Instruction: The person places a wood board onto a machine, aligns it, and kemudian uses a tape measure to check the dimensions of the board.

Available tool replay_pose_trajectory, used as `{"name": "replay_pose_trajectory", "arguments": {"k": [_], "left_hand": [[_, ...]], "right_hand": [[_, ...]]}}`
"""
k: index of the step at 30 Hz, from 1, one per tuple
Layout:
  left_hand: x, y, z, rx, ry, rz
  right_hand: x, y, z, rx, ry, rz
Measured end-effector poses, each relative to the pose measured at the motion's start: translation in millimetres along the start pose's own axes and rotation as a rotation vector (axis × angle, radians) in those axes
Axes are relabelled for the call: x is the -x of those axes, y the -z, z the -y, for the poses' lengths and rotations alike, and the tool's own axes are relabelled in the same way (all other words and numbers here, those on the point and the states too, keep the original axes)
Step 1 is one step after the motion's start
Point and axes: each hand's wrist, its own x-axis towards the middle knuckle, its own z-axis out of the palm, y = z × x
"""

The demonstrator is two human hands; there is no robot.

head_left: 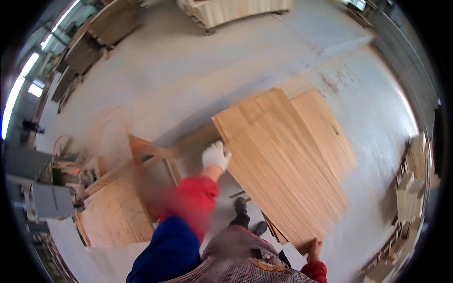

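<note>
A large wood-grained board (283, 165) lies slanted in front of me, its near corner close to my body. My left hand (216, 156), in a white glove, is closed on its left edge near the far end. At the near right corner my right hand (315, 249) grips the board, its fingers partly hidden by the edge. Another wood-grained board (328, 134) shows beneath, fanned out to the right. Under the near left edge, the edges of more boards (274, 228) peek out.
To my left stands a wooden workbench (118, 207), with a grey box (52, 201) beyond it. Stacked panels (409, 198) line the right side. A large pale stack (236, 12) stands far ahead, with wooden panels (113, 21) at the far left. My shoes (241, 206) are beside the boards.
</note>
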Motion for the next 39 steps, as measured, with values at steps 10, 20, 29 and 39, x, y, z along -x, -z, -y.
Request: {"name": "replay_pose_trajectory", "arguments": {"k": [10, 20, 29, 39], "left_hand": [[241.7, 20.3, 3.9, 0.516, 0.278, 0.362], [422.6, 64.5, 89.0, 0.656, 0.711, -0.226], [576.5, 15.8, 270.2, 0.941, 0.998, -0.713], [612.4, 51.7, 474.9, 1.725, 1.081, -0.995]], "right_hand": [[-25.4, 72.0, 50.5, -0.056, 0.039, 0.180], [-86.0, 5.8, 123.6, 0.140, 0.288, 0.534], [129.7, -179.9, 99.5, 0.334, 0.440, 0.623], [282.3, -301.6, 29.9, 0.438, 0.376, 0.952]]}}
